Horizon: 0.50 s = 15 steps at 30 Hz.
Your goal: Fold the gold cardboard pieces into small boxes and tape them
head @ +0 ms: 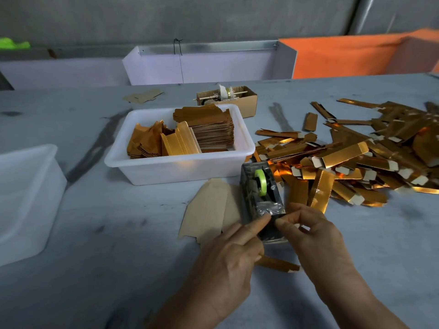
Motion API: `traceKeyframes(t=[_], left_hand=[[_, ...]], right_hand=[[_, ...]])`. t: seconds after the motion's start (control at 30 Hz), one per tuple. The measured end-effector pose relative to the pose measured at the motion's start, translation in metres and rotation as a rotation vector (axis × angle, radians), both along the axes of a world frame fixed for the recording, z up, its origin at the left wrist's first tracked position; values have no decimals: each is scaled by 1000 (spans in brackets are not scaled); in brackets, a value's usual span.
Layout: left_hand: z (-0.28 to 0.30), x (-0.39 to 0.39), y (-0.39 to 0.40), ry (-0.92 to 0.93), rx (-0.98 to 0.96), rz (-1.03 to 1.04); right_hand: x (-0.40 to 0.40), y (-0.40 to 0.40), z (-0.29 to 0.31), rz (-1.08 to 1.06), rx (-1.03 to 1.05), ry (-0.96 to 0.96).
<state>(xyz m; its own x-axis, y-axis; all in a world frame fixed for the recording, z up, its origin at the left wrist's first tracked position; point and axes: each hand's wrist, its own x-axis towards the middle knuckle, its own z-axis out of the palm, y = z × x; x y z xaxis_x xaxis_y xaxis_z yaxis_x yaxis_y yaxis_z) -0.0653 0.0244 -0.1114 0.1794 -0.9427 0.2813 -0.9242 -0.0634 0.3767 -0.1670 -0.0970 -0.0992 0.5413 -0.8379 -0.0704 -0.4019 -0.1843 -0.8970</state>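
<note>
While both hands meet at near end of tape dispenser [261,198], gold piece [279,264] lies on table [95,233] beneath them, mostly hidden. Left hand [228,260]: forefinger out, touching dispenser's cutter end; whether it pinches tape, cannot tell. Right hand [313,236]: thumb and forefinger closed together at same spot; tape itself too faint to see. Flat brown blank [211,212] partly under dispenser. Folded gold boxes [351,157] heaped right, cut off by frame edge. White tub [178,167] of blanks behind.

Place: packing workshop | You face a grey counter [118,233] | white bins [166,167] | gold cardboard heap [356,157]
</note>
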Motion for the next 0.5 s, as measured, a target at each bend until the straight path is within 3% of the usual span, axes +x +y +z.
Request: traceKeyframes(t=[0.2,0.37,0.5], left_hand=[[3,-1,-6,-133,81,20],[6,-6,-8,-106,98,56],[6,-10,-9,-49,89,66]], right_hand=[[2,3,-13,-36,-76,-10],[2,6,-22,-57,-94,-35],[3,1,-19,-2,-351,177]])
